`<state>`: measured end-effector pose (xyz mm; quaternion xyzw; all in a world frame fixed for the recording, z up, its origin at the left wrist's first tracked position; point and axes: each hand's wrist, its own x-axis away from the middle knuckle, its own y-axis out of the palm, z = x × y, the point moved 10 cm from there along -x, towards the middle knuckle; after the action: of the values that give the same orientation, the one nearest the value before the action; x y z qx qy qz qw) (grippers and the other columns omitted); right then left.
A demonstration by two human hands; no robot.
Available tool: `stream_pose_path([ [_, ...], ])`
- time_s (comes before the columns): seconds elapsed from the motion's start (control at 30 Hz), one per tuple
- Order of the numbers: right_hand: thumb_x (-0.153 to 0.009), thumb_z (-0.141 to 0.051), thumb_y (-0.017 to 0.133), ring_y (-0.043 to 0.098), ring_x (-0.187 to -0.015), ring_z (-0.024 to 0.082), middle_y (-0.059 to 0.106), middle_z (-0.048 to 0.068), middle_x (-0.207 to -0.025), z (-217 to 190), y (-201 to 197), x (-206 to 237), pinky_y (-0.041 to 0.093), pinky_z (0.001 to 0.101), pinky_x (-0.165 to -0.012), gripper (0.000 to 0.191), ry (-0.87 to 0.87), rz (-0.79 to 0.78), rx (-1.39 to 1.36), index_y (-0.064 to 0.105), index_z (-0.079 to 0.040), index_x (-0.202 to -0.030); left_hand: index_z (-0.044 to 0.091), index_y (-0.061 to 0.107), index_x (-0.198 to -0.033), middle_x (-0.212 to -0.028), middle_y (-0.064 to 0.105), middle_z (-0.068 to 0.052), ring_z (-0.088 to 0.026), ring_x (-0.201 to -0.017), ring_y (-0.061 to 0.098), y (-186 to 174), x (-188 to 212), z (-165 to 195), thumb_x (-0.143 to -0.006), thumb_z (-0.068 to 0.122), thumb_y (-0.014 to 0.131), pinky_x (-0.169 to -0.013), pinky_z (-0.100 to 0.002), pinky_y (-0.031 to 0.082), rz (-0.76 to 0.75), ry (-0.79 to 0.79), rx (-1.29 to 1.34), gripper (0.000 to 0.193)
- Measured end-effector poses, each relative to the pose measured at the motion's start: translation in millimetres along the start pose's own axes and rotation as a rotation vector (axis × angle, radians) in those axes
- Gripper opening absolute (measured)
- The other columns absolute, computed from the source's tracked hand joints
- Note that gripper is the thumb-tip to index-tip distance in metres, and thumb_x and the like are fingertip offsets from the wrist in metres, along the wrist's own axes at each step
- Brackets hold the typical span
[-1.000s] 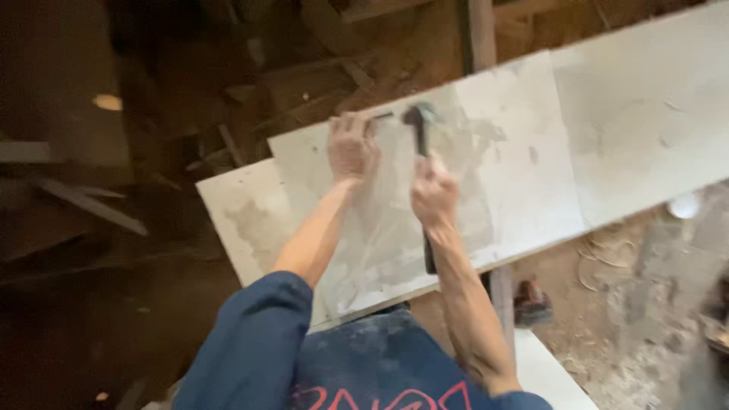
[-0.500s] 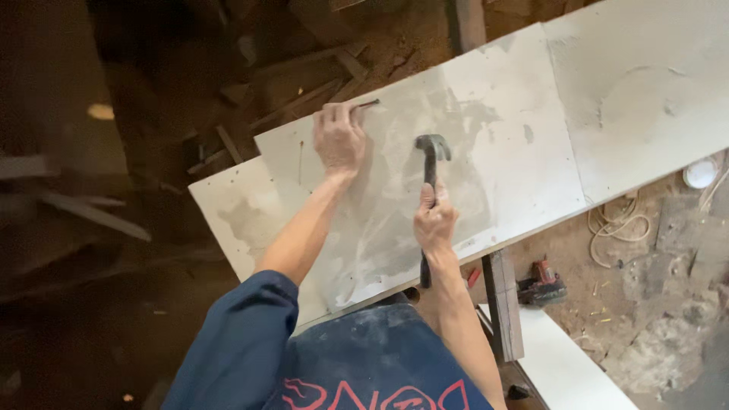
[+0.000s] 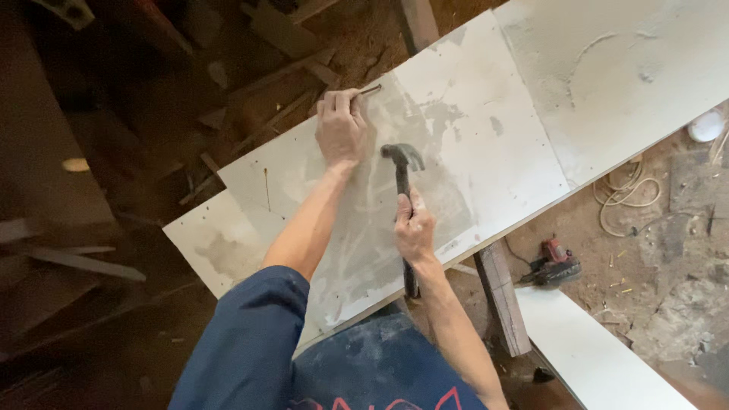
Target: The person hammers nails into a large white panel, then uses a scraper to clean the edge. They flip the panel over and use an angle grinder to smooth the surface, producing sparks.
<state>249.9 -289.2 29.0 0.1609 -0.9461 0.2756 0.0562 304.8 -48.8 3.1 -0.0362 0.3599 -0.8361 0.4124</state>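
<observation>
Both hands are busy on the dusty white panel: the left hand pinches a long nail at the far edge, while the right hand grips a claw hammer, so nailing seems underway, needing a well-aimed blow.
</observation>
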Motion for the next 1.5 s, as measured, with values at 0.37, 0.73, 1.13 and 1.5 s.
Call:
stream_pose_path([
  [0.37,-0.111,-0.034,0.047,0.05,-0.047,0.007,0.055,-0.002,-0.062,-59.7,-18.6,-47.7,0.038,0.0234,-0.039,0.051,0.051,-0.041,-0.135,0.055,0.003,-0.145,0.018,0.069,-0.098,-0.098,0.065,0.001,-0.024,-0.092,0.063,-15.8,-2.4,-7.3,-0.098,0.024,0.067,-0.074,-0.038,0.058,0.032,-0.041,-0.007,0.007],
  [0.73,-0.115,-0.028,0.037,0.057,-0.056,0.018,0.061,0.012,-0.069,-85.4,20.5,-94.2,0.045,0.0359,-0.051,0.044,-0.394,0.113,0.291,0.067,0.002,-0.1,0.014,0.068,-0.098,-0.099,0.066,-0.001,-0.024,-0.091,0.063,-17.9,-4.7,-12.0,-0.1,0.024,0.066,-0.075,-0.037,0.058,0.016,-0.009,-0.02,0.01],
  [1.13,-0.113,-0.033,0.047,0.057,-0.056,0.014,0.06,0.003,-0.065,-25.9,-20.2,-58.2,0.045,0.0371,-0.048,0.044,-0.113,0.114,0.163,0.063,0.005,-0.128,0.009,0.064,-0.104,-0.102,0.062,-0.006,-0.03,-0.097,0.063,-29.4,-0.9,5.3,-0.101,0.013,0.06,-0.083,-0.042,0.056,0.069,0.084,0.037,0.006],
  [1.5,-0.114,-0.029,0.048,0.06,-0.061,0.02,0.061,0.01,-0.07,7.4,-49.6,-62.1,0.047,0.0385,-0.058,0.039,-0.136,0.226,0.229,0.065,0.0,-0.134,0.013,0.068,-0.103,-0.103,0.065,-0.007,-0.027,-0.101,0.066,70.5,-29.1,79.6,-0.101,0.022,0.06,-0.076,-0.041,0.057,-0.073,0.138,0.148,0.012],
])
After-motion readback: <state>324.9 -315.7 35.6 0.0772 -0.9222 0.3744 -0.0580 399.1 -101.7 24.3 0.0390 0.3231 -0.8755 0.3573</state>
